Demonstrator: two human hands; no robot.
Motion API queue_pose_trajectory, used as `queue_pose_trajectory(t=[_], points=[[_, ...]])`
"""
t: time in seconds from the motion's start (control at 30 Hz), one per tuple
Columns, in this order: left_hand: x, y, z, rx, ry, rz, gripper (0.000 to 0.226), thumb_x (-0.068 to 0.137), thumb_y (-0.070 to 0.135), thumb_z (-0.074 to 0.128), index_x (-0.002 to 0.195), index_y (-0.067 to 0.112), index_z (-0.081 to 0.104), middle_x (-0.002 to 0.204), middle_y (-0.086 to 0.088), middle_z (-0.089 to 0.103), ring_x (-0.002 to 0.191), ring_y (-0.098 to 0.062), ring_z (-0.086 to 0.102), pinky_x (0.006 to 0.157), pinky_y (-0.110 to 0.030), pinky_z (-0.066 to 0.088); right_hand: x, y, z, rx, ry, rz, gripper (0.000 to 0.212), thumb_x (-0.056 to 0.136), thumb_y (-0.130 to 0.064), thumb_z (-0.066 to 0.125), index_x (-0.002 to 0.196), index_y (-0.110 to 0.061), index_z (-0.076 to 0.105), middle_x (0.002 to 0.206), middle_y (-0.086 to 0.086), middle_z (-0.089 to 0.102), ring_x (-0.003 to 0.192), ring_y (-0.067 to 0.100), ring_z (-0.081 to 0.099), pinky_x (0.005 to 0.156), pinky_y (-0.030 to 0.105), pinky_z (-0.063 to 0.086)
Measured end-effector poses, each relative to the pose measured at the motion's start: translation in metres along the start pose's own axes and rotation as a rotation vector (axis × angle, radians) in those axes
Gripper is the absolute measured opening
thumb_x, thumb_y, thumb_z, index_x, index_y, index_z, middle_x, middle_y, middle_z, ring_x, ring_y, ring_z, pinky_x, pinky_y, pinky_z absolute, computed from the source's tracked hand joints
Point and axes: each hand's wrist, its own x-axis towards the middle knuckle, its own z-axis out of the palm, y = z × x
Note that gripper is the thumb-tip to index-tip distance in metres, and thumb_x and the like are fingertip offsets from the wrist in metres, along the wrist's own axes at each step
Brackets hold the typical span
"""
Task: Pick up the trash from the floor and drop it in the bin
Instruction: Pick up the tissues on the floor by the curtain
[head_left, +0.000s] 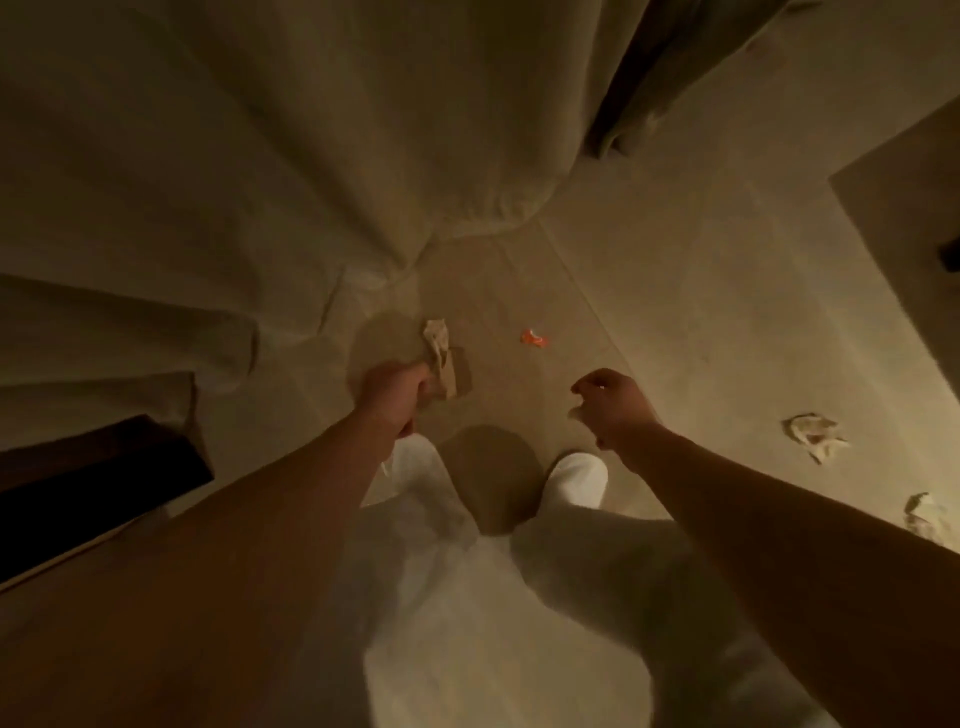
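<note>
A: What trash shows, starting close in?

B: Nearest on the right, two crumpled pale paper scraps lie on the tiled floor (675, 291): the lower crumpled pale paper scrap (922, 514) sits by the right forearm, and the upper crumpled pale paper scrap (815, 434) lies a little beyond it, well apart from both hands.

A: And the hands?

B: Both arms reach forward and down over white trousers and a white shoe (579, 475). The left hand (397, 387) is closed into a fist, gripping a crumpled whitish paper wad (439, 345) with a flat brown piece hanging off it; the wad sticks out past the knuckles, above the floor. The right hand (610, 402) is curled with fingers bent inward; something pale shows at its lower edge, but I cannot tell whether it grips anything.

A: Anything further out?

B: A small orange-and-white wrapper (534, 338) lies on the floor beyond and between the two hands, nearer the right one, touching neither. Past it, the pale draped bed cover (260, 182) hangs to the floor on the left
</note>
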Motion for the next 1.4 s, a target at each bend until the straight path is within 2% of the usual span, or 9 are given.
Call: queue_pose_trajectory(t=[0.13, 0.23, 0.5, 0.57, 0.67, 0.93, 1.07, 1.27, 1.4], points=[[0.120, -0.021, 0.032, 0.170, 0.040, 0.054, 0.038, 0.093, 0.015, 0.052, 0.120, -0.008, 0.065, 0.124, -0.029, 0.065, 0.115, -0.043, 0.063, 0.091, -0.042, 0.051, 0.108, 0.009, 0.050, -0.079, 0.076, -0.122, 0.025, 0.097, -0.027, 0.056, 0.119, -0.014, 0.057, 0.092, 0.006, 0.069, 0.062, 0.012, 0.063, 0.046, 0.023, 0.048], [0.190, -0.042, 0.063, 0.236, 0.111, 0.088, 0.044, 0.089, 0.027, 0.050, 0.118, -0.004, 0.064, 0.125, -0.024, 0.066, 0.116, -0.041, 0.061, 0.094, -0.039, 0.047, 0.180, 0.016, 0.086, -0.224, 0.122, -0.239, 0.044, 0.091, -0.047, 0.059, 0.123, -0.019, 0.049, 0.098, 0.007, 0.069, 0.082, 0.026, 0.069, 0.071, 0.043, 0.060], [0.284, -0.074, 0.106, 0.370, 0.187, 0.116, 0.079, 0.080, 0.039, 0.077, 0.142, 0.009, 0.038, 0.137, -0.015, 0.056, 0.125, -0.038, 0.056, 0.089, -0.035, 0.044, 0.301, 0.033, 0.132, -0.390, 0.219, -0.355, 0.046, 0.098, -0.041, 0.051, 0.139, -0.025, 0.036, 0.101, 0.002, 0.067, 0.064, 0.010, 0.058, 0.045, 0.022, 0.042], [0.292, -0.084, 0.106, 0.436, 0.183, 0.140, 0.085, 0.078, 0.042, 0.077, 0.146, 0.011, 0.036, 0.140, -0.016, 0.056, 0.126, -0.039, 0.056, 0.100, -0.044, 0.048, 0.308, 0.038, 0.134, -0.416, 0.224, -0.354, 0.044, 0.098, -0.041, 0.051, 0.136, -0.024, 0.036, 0.106, 0.004, 0.068, 0.067, 0.012, 0.060, 0.049, 0.025, 0.047], [0.294, -0.092, 0.105, 0.545, 0.159, 0.135, 0.059, 0.087, 0.040, 0.067, 0.137, 0.014, 0.048, 0.133, -0.013, 0.061, 0.120, -0.038, 0.060, 0.097, -0.048, 0.051, 0.311, 0.046, 0.134, -0.480, 0.234, -0.321, 0.043, 0.098, -0.039, 0.050, 0.135, -0.019, 0.039, 0.107, 0.008, 0.067, 0.077, 0.020, 0.060, 0.062, 0.035, 0.052], [0.285, -0.093, 0.111, 0.538, 0.098, 0.061, 0.036, 0.095, 0.027, 0.057, 0.128, 0.013, 0.060, 0.129, -0.013, 0.062, 0.116, -0.035, 0.060, 0.087, -0.036, 0.049, 0.309, 0.048, 0.137, -0.486, 0.119, -0.210, 0.033, 0.098, -0.036, 0.052, 0.122, -0.013, 0.056, 0.109, 0.007, 0.066, 0.094, 0.024, 0.063, 0.078, 0.038, 0.055], [0.253, -0.084, 0.114, 0.358, 0.016, -0.009, 0.031, 0.093, 0.018, 0.059, 0.120, 0.005, 0.065, 0.115, -0.017, 0.069, 0.103, -0.034, 0.065, 0.074, -0.031, 0.044, 0.273, 0.045, 0.125, -0.208, 0.010, -0.079, 0.036, 0.099, -0.038, 0.049, 0.115, -0.007, 0.058, 0.098, 0.009, 0.065, 0.081, 0.023, 0.062, 0.068, 0.035, 0.050], [0.115, -0.055, 0.098, 0.328, -0.089, -0.093, 0.040, 0.091, 0.021, 0.061, 0.128, 0.005, 0.059, 0.122, -0.017, 0.066, 0.111, -0.038, 0.065, 0.088, -0.043, 0.055, 0.139, 0.036, 0.074, 0.155, -0.041, 0.033, 0.023, 0.098, -0.033, 0.051, 0.089, -0.013, 0.059, 0.091, 0.006, 0.070, 0.071, 0.020, 0.063, 0.045, 0.024, 0.040], [0.000, -0.023, 0.071, 0.360, -0.127, -0.010, 0.037, 0.094, 0.020, 0.053, 0.125, 0.003, 0.060, 0.124, -0.026, 0.065, 0.113, -0.043, 0.064, 0.090, -0.045, 0.054, 0.024, 0.016, 0.020, 0.428, -0.073, 0.090, 0.023, 0.098, -0.022, 0.051, 0.109, -0.002, 0.056, 0.092, 0.009, 0.077, 0.056, 0.016, 0.060, 0.043, 0.022, 0.032]])
